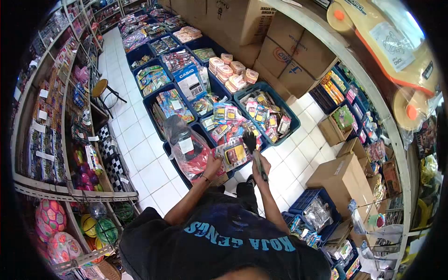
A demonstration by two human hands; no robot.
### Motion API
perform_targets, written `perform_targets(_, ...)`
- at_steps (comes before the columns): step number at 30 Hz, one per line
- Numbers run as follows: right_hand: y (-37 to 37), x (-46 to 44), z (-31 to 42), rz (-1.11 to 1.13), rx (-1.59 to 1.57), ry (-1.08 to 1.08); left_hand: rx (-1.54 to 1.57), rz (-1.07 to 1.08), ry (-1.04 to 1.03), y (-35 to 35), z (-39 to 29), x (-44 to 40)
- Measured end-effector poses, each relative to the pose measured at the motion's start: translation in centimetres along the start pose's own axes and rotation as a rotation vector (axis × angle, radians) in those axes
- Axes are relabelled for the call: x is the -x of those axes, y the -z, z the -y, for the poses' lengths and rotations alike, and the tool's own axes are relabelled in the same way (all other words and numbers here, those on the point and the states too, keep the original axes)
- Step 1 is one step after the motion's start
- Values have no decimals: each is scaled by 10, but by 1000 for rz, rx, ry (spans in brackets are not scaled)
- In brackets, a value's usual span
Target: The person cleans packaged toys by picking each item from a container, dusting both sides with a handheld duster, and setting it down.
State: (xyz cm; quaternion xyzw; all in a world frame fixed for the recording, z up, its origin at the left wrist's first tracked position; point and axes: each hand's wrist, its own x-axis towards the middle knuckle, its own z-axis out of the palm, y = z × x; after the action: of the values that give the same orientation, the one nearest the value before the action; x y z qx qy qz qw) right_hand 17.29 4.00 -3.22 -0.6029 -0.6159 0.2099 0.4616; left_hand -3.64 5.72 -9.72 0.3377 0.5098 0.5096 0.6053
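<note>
My left hand (pixel 213 167) is closed on the edge of a pink toy blister pack (pixel 234 154) with a yellow piece showing in it. In my right hand (pixel 262 164) is a brush with dark bristles (pixel 250 139); its handle slants down past my fingers. The bristles point away from me, just right of the pack. Beneath and beyond lie more packs (pixel 225 113) heaped in a blue basket. Left of my left hand sits a clear plastic bag (pixel 186 144) with something red and dark inside and a white label on it.
Rows of blue baskets with packaged toys stretch ahead, one holding a CASIO box (pixel 188 80). Large cardboard boxes (pixel 294 51) stand behind them. Shelves line the left, with balls (pixel 51 217) low down. An open carton (pixel 338 179) and a blue crate (pixel 308 200) are at right.
</note>
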Motion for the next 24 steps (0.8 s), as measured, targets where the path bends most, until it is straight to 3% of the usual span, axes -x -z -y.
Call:
perform_targets(1, -2, 3, 5, -86, -55, 94, -24, 6, 11, 1, -1, 1)
perform_targets(4, -5, 16, 16, 86, 27, 146, 179, -56, 107, -11, -29, 18)
perform_targets(6, -16, 22, -5, 71, 78, 185, 170, -75, 144, 0, 7, -5)
perform_targets(9, -3, 19, 9, 106, -123, -237, 241, -61, 123, 3, 7, -2)
perform_targets(10, -12, 17, 4, -75, -56, 0, 276, -47, 100, 3, -1, 1)
perform_targets(14, -13, 16, 5, -22, -26, 155, 391, -93, 94, -6, -11, 5)
perform_targets(15, -15, 16, 8, 51, -14, 17, 385, -96, 107, -4, -8, 2)
perform_targets(17, -10, 18, 1, 76, -59, -48, 387, -98, 128, 0, 0, 1)
perform_targets(19, -6, 10, 4, 34, 26, -122, 404, -97, 132, 5, 4, 0)
perform_targets(20, -1, 11, 6, 27, -44, -256, 371, -105, 112, 8, 6, -1)
perform_targets(21, -1, 9, 10, -67, -99, -134, 337, -112, 92, 7, 1, 2)
perform_targets(23, 4, 5, 16, 3, -131, -183, 306, -112, 106, 8, -7, 9)
perform_targets(24, 0, 7, 11, -18, -110, -45, 313, -105, 135, 6, -16, 12)
